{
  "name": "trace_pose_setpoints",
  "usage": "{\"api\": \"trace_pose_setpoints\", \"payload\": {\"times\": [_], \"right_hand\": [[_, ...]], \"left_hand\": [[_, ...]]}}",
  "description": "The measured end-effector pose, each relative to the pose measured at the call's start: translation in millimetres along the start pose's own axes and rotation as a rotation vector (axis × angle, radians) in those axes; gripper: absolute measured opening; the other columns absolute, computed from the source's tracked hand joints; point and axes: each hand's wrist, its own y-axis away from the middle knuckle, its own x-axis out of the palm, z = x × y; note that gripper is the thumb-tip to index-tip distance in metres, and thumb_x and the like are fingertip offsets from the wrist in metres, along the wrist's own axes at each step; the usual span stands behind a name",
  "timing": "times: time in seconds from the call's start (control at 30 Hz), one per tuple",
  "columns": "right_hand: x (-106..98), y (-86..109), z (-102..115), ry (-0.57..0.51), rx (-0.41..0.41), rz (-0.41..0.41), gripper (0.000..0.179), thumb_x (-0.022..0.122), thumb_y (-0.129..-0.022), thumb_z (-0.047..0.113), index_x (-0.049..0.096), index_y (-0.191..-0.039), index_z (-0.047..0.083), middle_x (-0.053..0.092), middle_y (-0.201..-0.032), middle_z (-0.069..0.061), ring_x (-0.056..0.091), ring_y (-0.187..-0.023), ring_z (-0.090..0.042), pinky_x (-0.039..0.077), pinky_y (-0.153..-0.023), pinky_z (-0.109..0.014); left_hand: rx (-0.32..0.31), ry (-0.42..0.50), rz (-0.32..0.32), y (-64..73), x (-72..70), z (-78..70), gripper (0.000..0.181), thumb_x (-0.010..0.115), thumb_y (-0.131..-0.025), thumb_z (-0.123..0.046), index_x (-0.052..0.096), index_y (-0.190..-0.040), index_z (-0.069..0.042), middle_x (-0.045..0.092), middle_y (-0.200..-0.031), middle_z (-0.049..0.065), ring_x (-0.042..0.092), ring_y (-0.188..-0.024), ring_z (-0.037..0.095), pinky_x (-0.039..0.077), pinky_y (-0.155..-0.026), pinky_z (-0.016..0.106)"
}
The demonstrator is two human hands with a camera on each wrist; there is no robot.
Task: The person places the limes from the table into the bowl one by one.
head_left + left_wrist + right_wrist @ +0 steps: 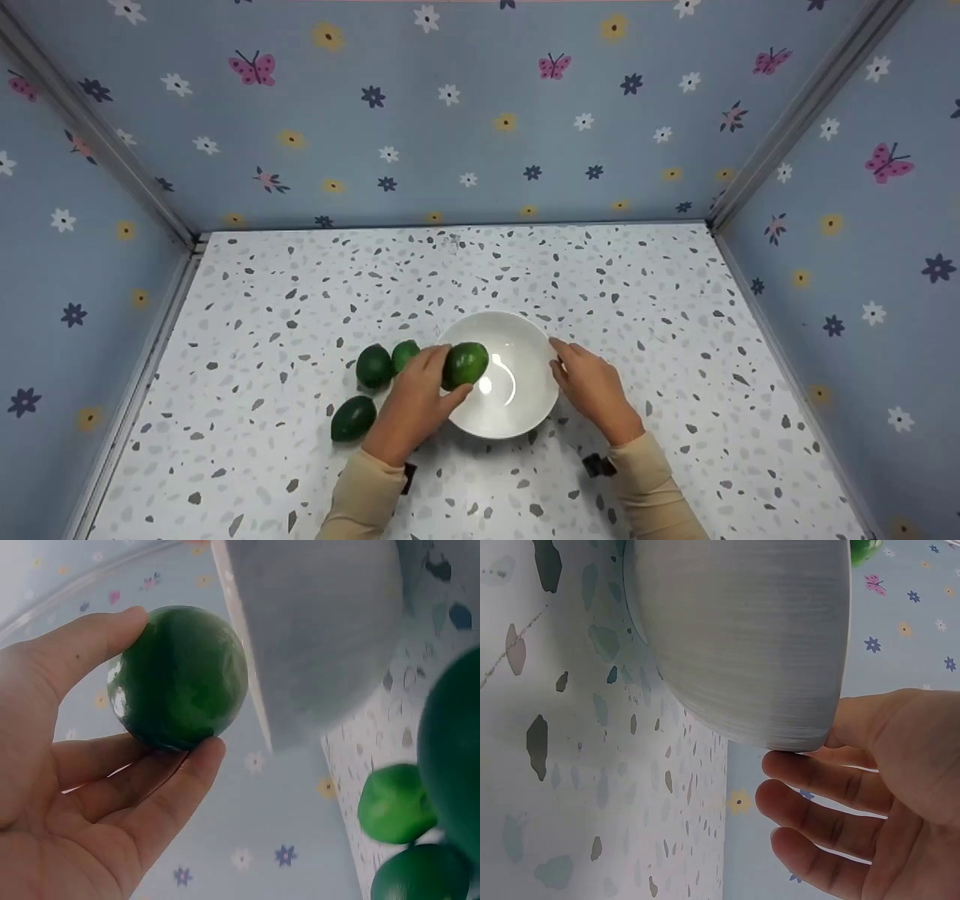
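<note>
My left hand [414, 409] holds a glossy dark green avocado [468, 363] over the left side of a white bowl [529, 360]. In the left wrist view, the thumb lies on one side of the avocado [180, 679] and the fingers on the other, beside the bowl's rim. My right hand [596, 384] grips the bowl's right rim. In the right wrist view, its thumb is at the rim and the index fingertip against the outer wall [750, 645], with the other fingers spread below. The bowl stands upright, and its visible inside is bare.
Left of the bowl lie three more green fruits: a dark one [374, 367], a lighter one [405, 355] partly behind the left hand, and another dark one [353, 418] nearer me. The speckled white table [285, 300] meets blue patterned walls [465, 135] at the back and sides.
</note>
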Motion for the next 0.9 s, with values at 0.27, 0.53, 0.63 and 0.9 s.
{"api": "trace_pose_setpoints", "payload": {"times": [0.27,0.53,0.63,0.9], "right_hand": [[-1,-3.9,3,-0.001,0.023,0.039,0.037,0.070,-0.094,0.012,0.064,-0.129,0.004,0.069,-0.094,-0.011,0.064,-0.068,-0.026,0.054,-0.056,-0.042],[-1,-5.6,4,-0.004,0.028,0.070,0.039,0.070,-0.094,0.013,0.063,-0.131,0.004,0.069,-0.098,-0.012,0.066,-0.072,-0.027,0.055,-0.058,-0.043],[-1,-4.8,3,-0.007,0.024,0.060,0.039,0.070,-0.094,0.013,0.063,-0.131,0.004,0.069,-0.097,-0.012,0.065,-0.071,-0.027,0.055,-0.057,-0.043],[-1,-1.4,1,-0.001,0.016,0.030,0.037,0.070,-0.093,0.011,0.064,-0.129,0.004,0.069,-0.096,-0.011,0.066,-0.070,-0.028,0.054,-0.055,-0.044]], "left_hand": [[0.039,-0.064,0.157,-15.8,32.2,-4.0,0.060,0.081,-0.087,-0.027,0.057,-0.128,0.009,0.061,-0.119,0.021,0.062,-0.106,0.034,0.052,-0.092,0.045],[-0.007,-0.088,0.290,-17.5,45.2,-1.2,0.059,0.080,-0.087,-0.026,0.057,-0.128,0.010,0.061,-0.116,0.021,0.062,-0.102,0.033,0.053,-0.089,0.043],[-0.015,-0.096,0.300,-17.2,44.7,-1.4,0.061,0.080,-0.087,-0.027,0.057,-0.129,0.009,0.061,-0.118,0.021,0.061,-0.103,0.033,0.053,-0.090,0.043],[0.005,-0.054,0.185,-6.7,23.2,-9.9,0.061,0.078,-0.088,-0.024,0.055,-0.135,0.008,0.059,-0.128,0.021,0.058,-0.116,0.036,0.048,-0.101,0.045]]}}
